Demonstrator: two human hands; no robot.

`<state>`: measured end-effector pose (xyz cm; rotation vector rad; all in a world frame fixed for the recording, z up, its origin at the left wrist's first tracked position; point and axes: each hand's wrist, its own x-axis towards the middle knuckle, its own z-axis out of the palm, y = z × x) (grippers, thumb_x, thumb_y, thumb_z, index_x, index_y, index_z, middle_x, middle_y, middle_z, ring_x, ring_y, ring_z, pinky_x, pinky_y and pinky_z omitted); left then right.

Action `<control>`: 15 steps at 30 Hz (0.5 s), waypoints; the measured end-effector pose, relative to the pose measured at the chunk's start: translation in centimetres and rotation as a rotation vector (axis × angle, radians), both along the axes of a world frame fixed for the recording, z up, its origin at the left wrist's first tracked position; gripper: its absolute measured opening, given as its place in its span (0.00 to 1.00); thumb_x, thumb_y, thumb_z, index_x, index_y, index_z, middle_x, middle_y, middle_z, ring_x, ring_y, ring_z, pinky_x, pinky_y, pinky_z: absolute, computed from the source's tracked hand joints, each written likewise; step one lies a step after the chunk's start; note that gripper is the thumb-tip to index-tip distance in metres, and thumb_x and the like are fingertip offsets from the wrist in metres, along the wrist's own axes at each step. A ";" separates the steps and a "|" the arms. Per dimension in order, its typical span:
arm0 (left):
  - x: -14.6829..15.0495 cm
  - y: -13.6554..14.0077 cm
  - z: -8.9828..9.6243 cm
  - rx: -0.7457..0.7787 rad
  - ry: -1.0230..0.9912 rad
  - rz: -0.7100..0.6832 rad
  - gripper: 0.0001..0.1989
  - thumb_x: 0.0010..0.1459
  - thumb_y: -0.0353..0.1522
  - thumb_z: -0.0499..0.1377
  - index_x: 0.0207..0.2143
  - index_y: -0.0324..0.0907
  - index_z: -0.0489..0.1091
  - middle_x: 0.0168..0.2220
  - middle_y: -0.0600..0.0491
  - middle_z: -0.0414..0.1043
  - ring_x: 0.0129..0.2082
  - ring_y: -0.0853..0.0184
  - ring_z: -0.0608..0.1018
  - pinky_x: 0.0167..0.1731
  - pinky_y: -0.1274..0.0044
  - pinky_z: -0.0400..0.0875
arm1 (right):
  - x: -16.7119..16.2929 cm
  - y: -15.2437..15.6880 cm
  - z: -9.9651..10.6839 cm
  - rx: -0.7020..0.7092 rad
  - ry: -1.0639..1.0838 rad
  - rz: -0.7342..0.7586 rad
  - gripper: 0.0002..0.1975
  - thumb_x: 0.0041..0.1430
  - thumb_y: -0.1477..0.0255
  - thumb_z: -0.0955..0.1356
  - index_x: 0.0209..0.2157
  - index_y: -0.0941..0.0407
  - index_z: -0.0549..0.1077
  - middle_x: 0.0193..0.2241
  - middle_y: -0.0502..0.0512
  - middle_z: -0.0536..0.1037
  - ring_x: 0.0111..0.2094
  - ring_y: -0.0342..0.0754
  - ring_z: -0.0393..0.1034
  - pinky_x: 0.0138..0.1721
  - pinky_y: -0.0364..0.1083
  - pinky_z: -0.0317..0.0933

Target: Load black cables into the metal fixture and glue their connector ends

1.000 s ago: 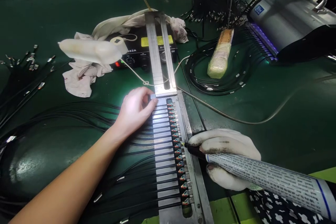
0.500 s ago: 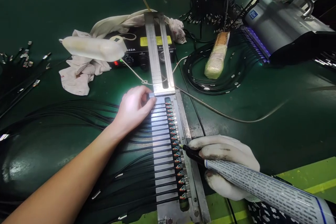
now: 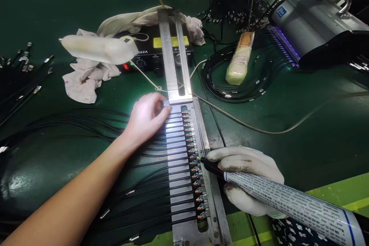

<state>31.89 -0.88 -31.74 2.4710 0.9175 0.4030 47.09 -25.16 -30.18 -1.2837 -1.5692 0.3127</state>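
Observation:
My bare left hand (image 3: pixel 148 117) reaches to the far end of a long metal fixture (image 3: pixel 178 184), thumb and fingers closed on a small metal tab (image 3: pixel 166 103) at its edge. Several black cables (image 3: pixel 175 163) lie side by side across the fixture, their stripped ends and metal connectors (image 3: pixel 198 190) lined up along its right side. My right hand (image 3: pixel 250 177), in a stained white glove, grips a thick pen-shaped tool (image 3: pixel 276 196) with a printed white barrel and black front. The tool's thin yellowish tip is at a connector midway along the row.
Behind the fixture stands a black control box (image 3: pixel 144 59) with a white cloth (image 3: pixel 83 80) and a pale bottle-like piece (image 3: pixel 98 49). To the right are coiled black cables (image 3: pixel 219 91), a wrapped block (image 3: pixel 238 61) and a grey lamp housing (image 3: pixel 311 27) glowing violet.
The view has shifted very slightly. Both hands keep their places, and the tool's tip remains at about the same connector.

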 end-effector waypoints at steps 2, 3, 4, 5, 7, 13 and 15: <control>0.0 0.0 0.0 -0.003 -0.001 0.001 0.12 0.59 0.40 0.55 0.37 0.40 0.68 0.30 0.54 0.65 0.31 0.69 0.67 0.31 0.77 0.59 | 0.0 0.1 0.1 0.005 0.007 0.001 0.09 0.54 0.74 0.70 0.39 0.60 0.73 0.40 0.59 0.81 0.43 0.47 0.79 0.45 0.42 0.75; 0.0 0.0 0.1 -0.005 -0.002 0.002 0.13 0.59 0.40 0.55 0.37 0.40 0.68 0.30 0.54 0.65 0.31 0.69 0.67 0.30 0.77 0.59 | 0.0 0.1 0.2 0.011 0.013 -0.001 0.09 0.54 0.75 0.70 0.39 0.60 0.73 0.40 0.59 0.81 0.42 0.46 0.79 0.45 0.41 0.75; 0.0 0.0 0.1 -0.006 -0.002 0.003 0.13 0.60 0.40 0.55 0.37 0.40 0.68 0.30 0.54 0.65 0.31 0.69 0.67 0.30 0.77 0.59 | -0.1 0.1 0.2 0.018 0.017 -0.002 0.09 0.53 0.75 0.69 0.38 0.60 0.74 0.39 0.59 0.81 0.42 0.46 0.79 0.44 0.41 0.75; 0.1 0.0 0.1 -0.008 0.000 0.003 0.13 0.60 0.41 0.55 0.37 0.40 0.68 0.29 0.54 0.65 0.31 0.69 0.67 0.31 0.77 0.59 | -0.1 0.1 0.2 0.025 0.020 -0.003 0.09 0.53 0.75 0.69 0.38 0.60 0.74 0.39 0.59 0.81 0.42 0.46 0.79 0.44 0.41 0.75; 0.1 -0.1 0.1 -0.007 0.003 0.005 0.13 0.60 0.41 0.55 0.37 0.40 0.68 0.29 0.54 0.65 0.31 0.69 0.67 0.31 0.77 0.59 | -0.1 0.0 0.3 0.031 0.018 -0.004 0.09 0.53 0.75 0.69 0.38 0.61 0.74 0.39 0.59 0.81 0.41 0.46 0.79 0.44 0.40 0.74; 0.1 -0.2 0.0 -0.010 -0.002 0.007 0.13 0.59 0.41 0.55 0.37 0.40 0.68 0.29 0.54 0.65 0.31 0.69 0.67 0.31 0.77 0.58 | -0.1 0.0 0.4 0.029 0.015 -0.005 0.08 0.53 0.74 0.69 0.37 0.60 0.73 0.38 0.59 0.81 0.41 0.45 0.79 0.44 0.40 0.74; 0.1 -0.2 0.0 -0.009 0.001 0.006 0.13 0.59 0.41 0.55 0.38 0.39 0.68 0.29 0.54 0.65 0.31 0.69 0.67 0.31 0.78 0.58 | -0.1 0.0 0.4 0.026 0.017 -0.008 0.08 0.54 0.73 0.69 0.37 0.60 0.73 0.38 0.59 0.81 0.41 0.46 0.79 0.44 0.40 0.74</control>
